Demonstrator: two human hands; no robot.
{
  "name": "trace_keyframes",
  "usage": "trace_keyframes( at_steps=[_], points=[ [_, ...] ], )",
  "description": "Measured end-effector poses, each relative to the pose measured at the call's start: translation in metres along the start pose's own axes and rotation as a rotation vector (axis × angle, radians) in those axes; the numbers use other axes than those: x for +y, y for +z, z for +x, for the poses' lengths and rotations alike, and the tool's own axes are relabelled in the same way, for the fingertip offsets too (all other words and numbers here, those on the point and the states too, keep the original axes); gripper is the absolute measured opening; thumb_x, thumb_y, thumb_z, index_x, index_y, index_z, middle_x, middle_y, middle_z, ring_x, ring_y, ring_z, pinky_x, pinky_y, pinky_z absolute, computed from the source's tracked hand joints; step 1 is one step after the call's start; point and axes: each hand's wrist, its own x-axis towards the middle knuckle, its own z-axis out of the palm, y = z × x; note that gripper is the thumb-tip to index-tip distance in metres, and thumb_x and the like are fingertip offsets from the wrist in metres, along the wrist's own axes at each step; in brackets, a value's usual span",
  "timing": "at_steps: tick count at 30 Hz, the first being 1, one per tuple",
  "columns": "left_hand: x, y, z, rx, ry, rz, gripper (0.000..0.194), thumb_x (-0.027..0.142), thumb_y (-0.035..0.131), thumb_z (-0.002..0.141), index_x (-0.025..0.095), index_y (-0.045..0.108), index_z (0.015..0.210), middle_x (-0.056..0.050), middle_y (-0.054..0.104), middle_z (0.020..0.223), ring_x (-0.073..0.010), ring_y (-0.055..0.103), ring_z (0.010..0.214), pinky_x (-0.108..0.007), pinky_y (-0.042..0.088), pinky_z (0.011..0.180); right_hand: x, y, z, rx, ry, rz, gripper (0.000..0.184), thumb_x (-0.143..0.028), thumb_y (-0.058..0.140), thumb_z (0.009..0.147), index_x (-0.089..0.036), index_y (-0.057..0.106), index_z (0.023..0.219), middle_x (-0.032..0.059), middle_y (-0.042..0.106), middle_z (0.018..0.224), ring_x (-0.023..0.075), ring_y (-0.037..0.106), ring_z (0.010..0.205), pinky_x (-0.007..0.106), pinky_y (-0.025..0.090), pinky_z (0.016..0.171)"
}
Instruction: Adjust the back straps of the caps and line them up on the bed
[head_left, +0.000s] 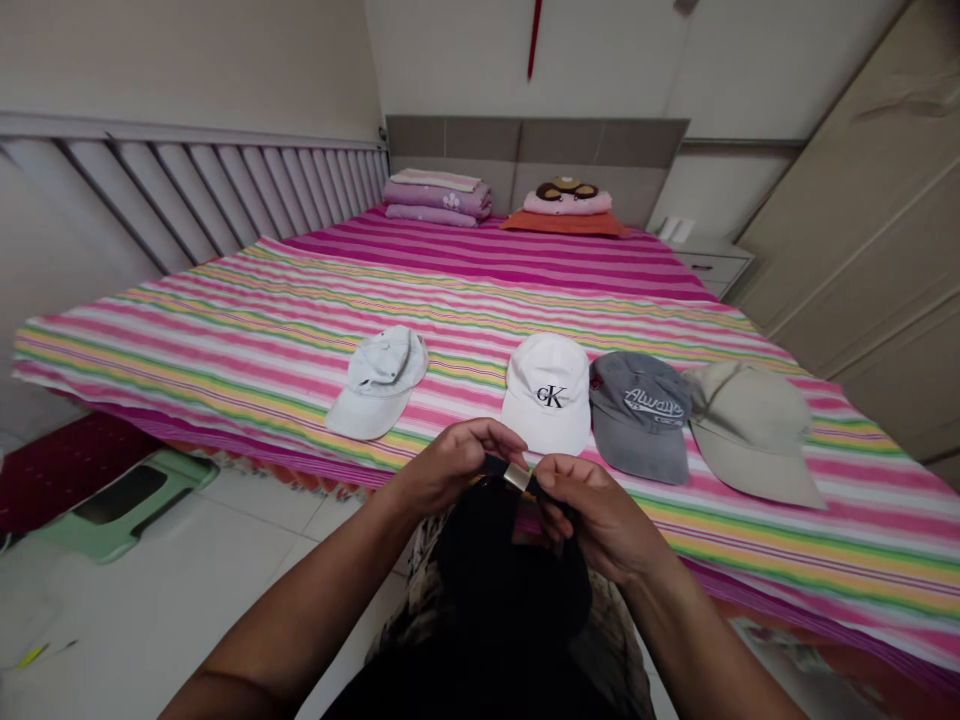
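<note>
In front of my body I hold a black cap [487,560] by its back strap, which has a shiny metal buckle [517,477]. My left hand [454,465] pinches the strap on the left of the buckle. On the right of it, my right hand [592,505] is closed round the strap. Lying on the bed beyond my hands are a pale cap [386,365], a white cap with black CK letters [546,370], a dark grey cap with white lettering [637,400] and a beige cap [757,415]. The black cap's lower outline blends into dark clothing.
A striped sheet [247,320] covers the bed. Folded purple bedding [439,205] and a pink stack [566,203] lie by the headboard [450,140]. A green stool [127,500] stands on the floor at left. A white nightstand [712,265] is at far right.
</note>
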Motion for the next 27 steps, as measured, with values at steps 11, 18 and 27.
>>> trace_keyframes(
  at_steps=[11, 18, 27],
  points=[
    [0.010, -0.015, 0.009, -0.045, -0.469, 0.161, 0.025, 0.031, 0.072, 0.060, 0.009, 0.065, 0.070, -0.001, 0.057, 0.056, -0.0063, 0.047, 0.047, -0.018, 0.033, 0.046, 0.000, -0.003, 0.001, 0.024, 0.003, -0.078, 0.026, -0.035, 0.069, 0.064, -0.014, 0.054, 0.060, -0.0083, 0.042, 0.036, 0.0032, 0.031, 0.033, 0.016, 0.025, 0.035],
    [0.006, -0.007, 0.006, 0.024, -0.420, 0.012, 0.016, 0.021, 0.071, 0.057, 0.010, 0.060, 0.060, 0.003, 0.050, 0.047, -0.0029, 0.039, 0.038, -0.016, 0.026, 0.039, -0.001, -0.002, 0.001, 0.014, 0.014, -0.052, 0.026, -0.034, 0.070, 0.064, -0.015, 0.054, 0.060, -0.0090, 0.040, 0.036, 0.0031, 0.030, 0.033, 0.016, 0.025, 0.035],
    [0.017, -0.018, 0.010, 0.034, -0.270, -0.188, 0.021, 0.023, 0.070, 0.060, 0.009, 0.055, 0.056, 0.002, 0.047, 0.047, -0.0046, 0.042, 0.042, -0.017, 0.031, 0.043, 0.006, -0.044, 0.008, -0.220, 0.129, 0.002, 0.035, -0.041, 0.077, 0.054, -0.011, 0.065, 0.069, 0.0002, 0.058, 0.057, 0.0092, 0.050, 0.050, 0.021, 0.039, 0.051]
  ],
)
